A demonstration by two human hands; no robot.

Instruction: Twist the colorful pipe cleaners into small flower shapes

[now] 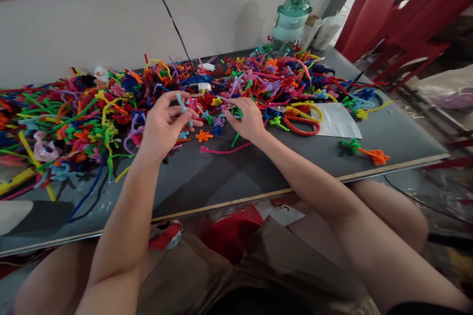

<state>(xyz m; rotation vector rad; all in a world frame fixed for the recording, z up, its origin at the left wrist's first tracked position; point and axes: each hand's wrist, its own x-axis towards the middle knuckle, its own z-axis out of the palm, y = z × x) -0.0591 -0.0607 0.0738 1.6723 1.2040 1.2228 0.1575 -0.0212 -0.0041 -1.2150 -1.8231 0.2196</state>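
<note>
My left hand (168, 120) is raised over the table with a short light blue pipe cleaner (181, 102) pinched between thumb and fingers. To its right, my right hand (247, 117) reaches to the front of the heap, fingers curved, thumb and index fingertips slightly apart; I see nothing clearly held there. Small twisted flowers lie between the hands, among them an orange flower (204, 135) and a yellow flower (216, 101). A pink pipe cleaner (225, 151) with a curled end lies just in front of my right hand.
A heap of coloured pipe cleaners (79, 108) runs along the wall. Scissors with red and yellow handles (302, 130) rest by a white sheet (338, 120). A green-orange flower piece (379, 157) lies right. A teal bottle (290, 24) and paper cups (327, 31) stand behind.
</note>
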